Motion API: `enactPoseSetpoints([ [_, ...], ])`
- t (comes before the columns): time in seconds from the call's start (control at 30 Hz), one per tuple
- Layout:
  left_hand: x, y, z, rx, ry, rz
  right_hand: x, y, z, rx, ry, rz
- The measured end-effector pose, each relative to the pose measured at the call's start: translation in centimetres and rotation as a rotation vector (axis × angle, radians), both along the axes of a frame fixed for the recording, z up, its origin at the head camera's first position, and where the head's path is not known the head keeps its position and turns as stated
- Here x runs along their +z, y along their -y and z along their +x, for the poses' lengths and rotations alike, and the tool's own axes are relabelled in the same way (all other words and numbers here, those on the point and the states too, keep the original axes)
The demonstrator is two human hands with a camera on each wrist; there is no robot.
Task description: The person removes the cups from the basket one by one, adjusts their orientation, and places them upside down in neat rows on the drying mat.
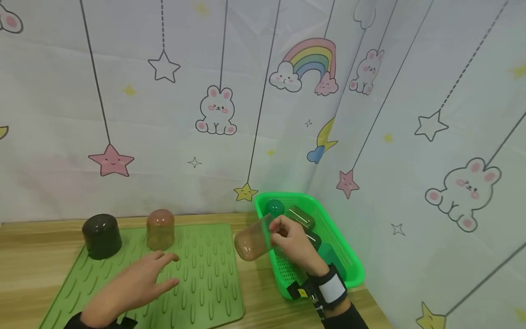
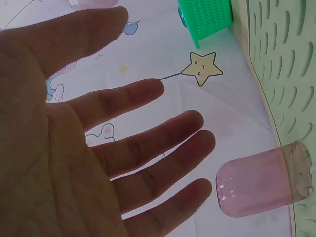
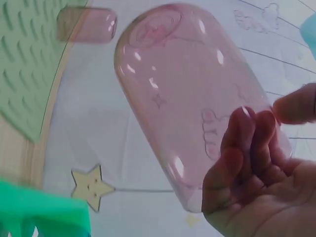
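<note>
My right hand [image 1: 297, 243] pinches a clear pinkish plastic cup [image 1: 248, 243] near its open rim, over the left edge of the green basket. Tilted, the cup points its closed base down and left, toward the mat. In the right wrist view the fingertips and thumb grip the wall of this cup [image 3: 173, 94]. My left hand [image 1: 137, 279] hovers over the green mat [image 1: 209, 278], fingers spread and nothing in them. Just beyond it, another pinkish cup [image 1: 160, 234] stands upside down on the mat. A dark grey cup [image 1: 102, 237], also upside down, stands at the mat's far left corner.
The green plastic basket [image 1: 356, 269] sits to the right of the mat on a wooden tabletop [image 1: 259, 292]. Inside lie several cups, among them a teal cup [image 1: 274, 207] and an olive cup [image 1: 301, 216]. A printed cloth [image 1: 172, 119] hangs behind and at the right.
</note>
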State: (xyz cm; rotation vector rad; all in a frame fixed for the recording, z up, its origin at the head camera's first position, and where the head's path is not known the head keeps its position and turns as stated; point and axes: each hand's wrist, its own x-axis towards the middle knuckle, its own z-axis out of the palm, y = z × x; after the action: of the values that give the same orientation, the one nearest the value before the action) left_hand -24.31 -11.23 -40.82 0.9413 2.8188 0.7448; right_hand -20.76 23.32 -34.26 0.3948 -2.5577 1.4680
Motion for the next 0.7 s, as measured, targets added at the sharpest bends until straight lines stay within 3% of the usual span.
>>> enactPoseSetpoints([
  [0.17,-0.2,-0.2,0.1,-0.009,-0.017,0.021,-1.6,2.1,0.3,-0.011,0.039,-0.177],
  [0.37,-0.2,-0.6,0.0,-0.022,-0.066,0.039,-3.5,4.0,0.0,0.029,0.061,-0.286],
  [0.53,0.2,-0.9,0.4,-0.016,-0.187,0.069,-4.4,6.2,-0.4,0.069,0.049,-0.352],
  [0.7,0.3,-1.5,1.1,0.01,-0.277,0.122,-5.2,7.8,-0.6,0.111,0.096,-0.458],
])
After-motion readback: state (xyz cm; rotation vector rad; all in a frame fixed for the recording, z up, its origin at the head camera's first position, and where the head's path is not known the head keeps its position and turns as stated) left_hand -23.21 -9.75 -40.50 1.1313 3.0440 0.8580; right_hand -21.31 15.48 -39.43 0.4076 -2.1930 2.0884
